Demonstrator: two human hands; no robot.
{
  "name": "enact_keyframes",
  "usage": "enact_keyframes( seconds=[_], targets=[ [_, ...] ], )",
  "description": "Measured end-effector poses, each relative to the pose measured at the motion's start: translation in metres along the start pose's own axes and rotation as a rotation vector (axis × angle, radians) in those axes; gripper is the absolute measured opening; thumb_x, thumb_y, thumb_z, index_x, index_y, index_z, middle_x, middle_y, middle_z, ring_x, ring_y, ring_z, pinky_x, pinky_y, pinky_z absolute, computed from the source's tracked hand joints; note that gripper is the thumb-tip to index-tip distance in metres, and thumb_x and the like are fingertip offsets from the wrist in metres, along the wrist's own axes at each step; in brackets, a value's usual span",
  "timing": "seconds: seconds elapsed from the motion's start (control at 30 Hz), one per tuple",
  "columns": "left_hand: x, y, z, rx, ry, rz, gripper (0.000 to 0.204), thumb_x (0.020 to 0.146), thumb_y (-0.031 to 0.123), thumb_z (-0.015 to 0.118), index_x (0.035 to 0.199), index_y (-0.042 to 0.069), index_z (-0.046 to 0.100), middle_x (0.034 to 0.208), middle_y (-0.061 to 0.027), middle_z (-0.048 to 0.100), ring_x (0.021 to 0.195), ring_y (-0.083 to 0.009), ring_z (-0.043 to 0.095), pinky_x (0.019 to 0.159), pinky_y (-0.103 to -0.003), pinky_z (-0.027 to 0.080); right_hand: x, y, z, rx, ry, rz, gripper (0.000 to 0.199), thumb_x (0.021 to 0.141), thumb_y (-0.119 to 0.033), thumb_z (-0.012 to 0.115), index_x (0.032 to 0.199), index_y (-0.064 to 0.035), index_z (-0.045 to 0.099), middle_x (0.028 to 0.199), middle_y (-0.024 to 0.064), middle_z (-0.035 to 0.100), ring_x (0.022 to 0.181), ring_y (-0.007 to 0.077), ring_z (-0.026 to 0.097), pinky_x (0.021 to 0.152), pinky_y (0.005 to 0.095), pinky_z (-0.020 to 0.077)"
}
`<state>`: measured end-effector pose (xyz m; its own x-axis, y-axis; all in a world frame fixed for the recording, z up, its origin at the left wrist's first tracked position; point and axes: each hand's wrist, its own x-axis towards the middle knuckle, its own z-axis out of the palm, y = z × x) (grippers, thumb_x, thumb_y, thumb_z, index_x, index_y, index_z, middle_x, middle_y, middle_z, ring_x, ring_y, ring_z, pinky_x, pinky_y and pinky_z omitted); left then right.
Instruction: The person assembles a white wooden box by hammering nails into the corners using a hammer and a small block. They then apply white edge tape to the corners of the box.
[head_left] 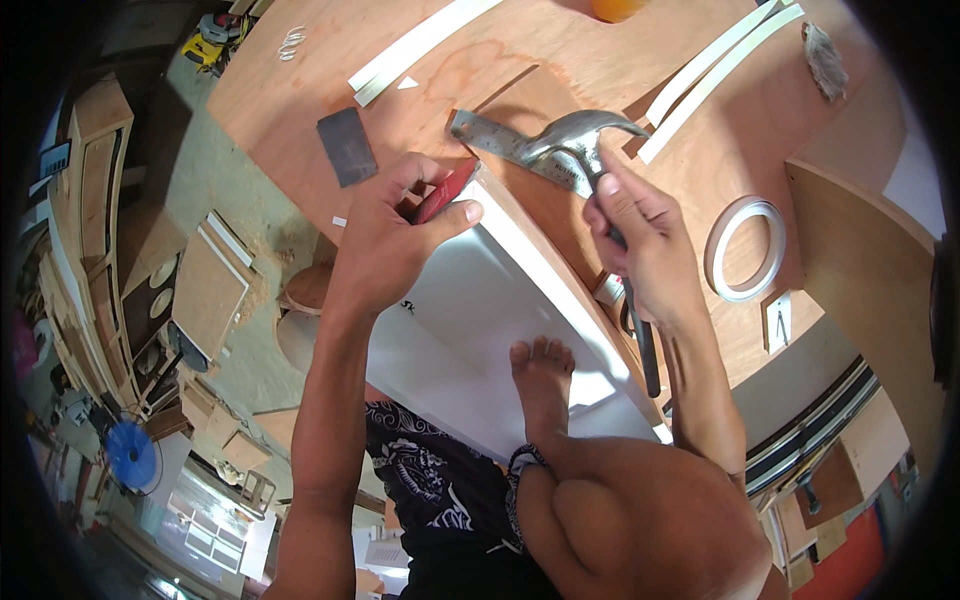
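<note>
A hammer (585, 140) is gripped in the right hand (640, 240), while a red block (445, 190) is pinched against the white board (490, 300) by the left hand (395, 235) fingers.

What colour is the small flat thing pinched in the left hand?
Red, in the head view: the small flat piece in the left hand.

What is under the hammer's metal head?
Under the hammer head lies a metal square ruler, flat on the plywood sheet. The hammer and the right hand cover part of the ruler, so its far end cannot be seen.
</note>
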<state>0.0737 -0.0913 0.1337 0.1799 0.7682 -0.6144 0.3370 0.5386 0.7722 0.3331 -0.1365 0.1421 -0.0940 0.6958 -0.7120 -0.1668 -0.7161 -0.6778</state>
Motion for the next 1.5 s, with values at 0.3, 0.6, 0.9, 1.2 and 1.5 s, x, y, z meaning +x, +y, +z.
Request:
enact_keyframes(
  seconds=[0.3, 0.6, 0.9, 1.2, 1.5],
  targets=[
    [0.001, -0.004, 0.0, -0.05, -0.022, 0.033, 0.034, 0.088, 0.021, 0.089, 0.109, 0.003, 0.07, 0.09, -0.0012, 0.064, 0.081, -0.0098, 0.058, 0.071, -0.027, 0.048, -0.006, 0.009, 0.016, -0.264, -0.009, -0.101, 0.05, 0.115, -0.029, 0.059, 0.157, -0.0039, 0.055, 0.107, 0.006, 0.071, 0.085, 0.0096, 0.054, 0.081, 0.0286, 0.0506],
    [0.003, 0.0, 0.0, -0.065, -0.076, -0.02, 0.036, 0.087, 0.018, 0.089, 0.114, 0.008, 0.067, 0.099, 0.0031, 0.057, 0.091, -0.0086, 0.054, 0.082, -0.026, 0.046, -0.005, 0.013, 0.012, -0.258, -0.033, -0.189, 0.05, 0.115, -0.027, 0.058, 0.16, -0.0043, 0.053, 0.099, 0.0013, 0.06, 0.076, 0.0064, 0.047, 0.068, 0.0243, 0.0408],
    [0.011, 0.012, -0.011, -0.037, -0.22, 0.001, 0.026, 0.092, 0.021, 0.08, 0.111, 0.006, 0.072, 0.096, 0.0021, 0.057, 0.087, -0.0102, 0.052, 0.082, -0.028, 0.044, -0.012, 0.004, -0.002, -0.048, 0.078, -0.059, 0.053, 0.115, -0.027, 0.056, 0.162, -0.0033, 0.049, 0.084, -0.0032, 0.056, 0.064, 0.0033, 0.043, 0.056, 0.0209, 0.0357],
    [0.046, -0.007, -0.021, -0.143, -0.488, 0.112, 0.018, 0.105, 0.024, 0.064, 0.103, 0.007, 0.071, 0.103, -0.0003, 0.066, 0.1, -0.0117, 0.058, 0.093, -0.029, 0.045, -0.039, 0.017, 0.006, -0.577, 0.128, -0.541, 0.04, 0.11, -0.017, 0.066, 0.142, 0.0066, 0.066, 0.083, 0.0045, 0.069, 0.069, 0.0077, 0.056, 0.061, 0.0247, 0.0444],
    [0.054, -0.014, -0.031, -0.178, -0.597, 0.152, 0.047, 0.115, 0.051, 0.051, 0.109, 0.011, 0.075, 0.116, 0.0021, 0.066, 0.12, -0.0122, 0.055, 0.111, -0.03, 0.036, -0.048, -0.006, 0.031, -0.978, 0.097, -0.776, 0.06, 0.083, 0.01, 0.071, 0.14, -0.0079, 0.074, 0.083, 0.0116, 0.064, 0.065, 0.0238, 0.06, 0.063, 0.0316, 0.0515]
  ],
)
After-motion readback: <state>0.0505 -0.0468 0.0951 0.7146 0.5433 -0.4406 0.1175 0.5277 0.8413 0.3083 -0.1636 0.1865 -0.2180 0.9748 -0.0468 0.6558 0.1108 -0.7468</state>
